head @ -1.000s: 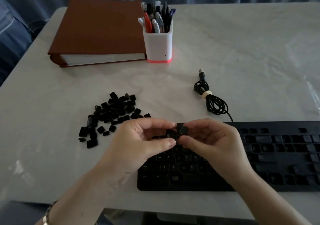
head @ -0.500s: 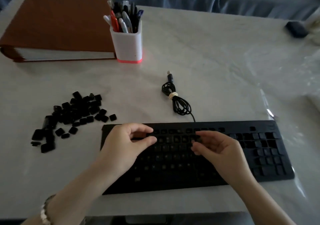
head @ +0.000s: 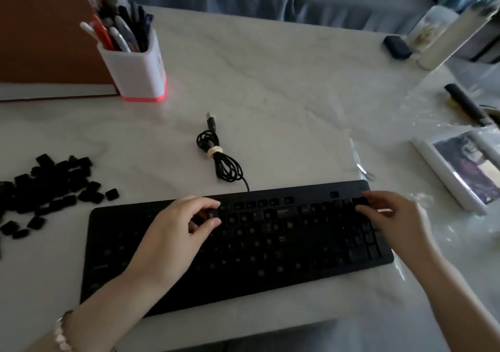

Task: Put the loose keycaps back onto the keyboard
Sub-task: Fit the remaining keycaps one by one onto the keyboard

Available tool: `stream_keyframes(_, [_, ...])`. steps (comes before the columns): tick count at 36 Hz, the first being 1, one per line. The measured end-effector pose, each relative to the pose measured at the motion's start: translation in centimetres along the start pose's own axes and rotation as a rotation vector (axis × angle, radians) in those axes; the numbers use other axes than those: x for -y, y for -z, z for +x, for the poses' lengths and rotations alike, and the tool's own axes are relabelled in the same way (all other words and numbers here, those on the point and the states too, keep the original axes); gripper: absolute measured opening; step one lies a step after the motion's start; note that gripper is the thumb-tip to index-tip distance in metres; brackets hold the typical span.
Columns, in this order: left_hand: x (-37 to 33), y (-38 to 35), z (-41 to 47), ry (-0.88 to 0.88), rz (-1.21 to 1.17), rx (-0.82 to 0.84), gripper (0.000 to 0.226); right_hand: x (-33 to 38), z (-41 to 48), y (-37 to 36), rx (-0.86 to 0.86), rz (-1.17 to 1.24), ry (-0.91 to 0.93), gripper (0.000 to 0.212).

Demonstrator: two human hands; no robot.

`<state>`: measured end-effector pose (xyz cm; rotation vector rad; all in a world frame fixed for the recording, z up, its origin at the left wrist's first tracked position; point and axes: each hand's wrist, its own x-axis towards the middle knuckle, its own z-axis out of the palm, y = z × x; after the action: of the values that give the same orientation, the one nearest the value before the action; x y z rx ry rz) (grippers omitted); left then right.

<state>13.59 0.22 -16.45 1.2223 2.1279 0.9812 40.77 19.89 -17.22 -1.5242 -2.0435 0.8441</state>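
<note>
Keyboard (head: 270, 257) lies on the pale surface (head: 270, 81), with loose keycaps (head: 54, 186) heaped just left of it. The left hand (head: 173, 232) pinches one keycap (head: 212, 213) between thumb and forefinger over the upper rows. The right hand (head: 392, 216) curls its fingers (head: 368, 197) at the top right corner; I cannot tell whether they hold anything.

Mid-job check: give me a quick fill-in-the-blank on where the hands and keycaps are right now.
1. The left hand pinches a ___ above the keyboard's upper rows.
2. The right hand rests at the keyboard's ___ end.
3. The loose keycaps lie piled to the keyboard's ___.
4. The coiled cable runs into the back edge of the ___.

Missing words: keycap; right; left; keyboard.
</note>
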Motion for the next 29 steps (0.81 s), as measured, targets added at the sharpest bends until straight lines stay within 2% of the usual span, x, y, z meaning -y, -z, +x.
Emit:
stream_keyframes(6, [0.3, -0.5, -0.2, -0.08, 0.061, -0.01, 0.023, -0.5, 0.4, 0.0, 0.066, -0.035, 0.084, 0.034])
stream_keyframes(12, [0.8, -1.0, -0.1, -0.075, 0.081, -0.051, 0.023, -1.3, 0.7, 0.8, 0.067, -0.03, 0.082, 0.026])
stream_keyframes(15, [1.0, -1.1, -0.1, -0.074, 0.091, -0.057, 0.022, -1.4, 0.8, 0.8, 0.078, 0.038, 0.084, 0.044])
stream_keyframes(19, [0.9, -1.4, -0.1, -0.065, 0.08, -0.052, 0.022, -1.3, 1.2, 0.5, 0.089, 0.077, 0.091, 0.057])
stream_keyframes(22, [0.9, -1.5, 0.0, -0.086, 0.089, -0.062, 0.023, -1.2, 1.4, 0.5, 0.112, 0.106, 0.084, 0.054])
stream_keyframes(26, [1.0, -1.5, 0.1, -0.101, 0.094, -0.065, 0.022, -1.1, 1.5, 0.8, 0.145, 0.057, 0.091, 0.038])
stream_keyframes(29, [1.0, -1.5, 0.1, -0.114, 0.105, -0.074, 0.022, -0.9, 1.5, 1.1, 0.149, 0.023, 0.119, 0.045])
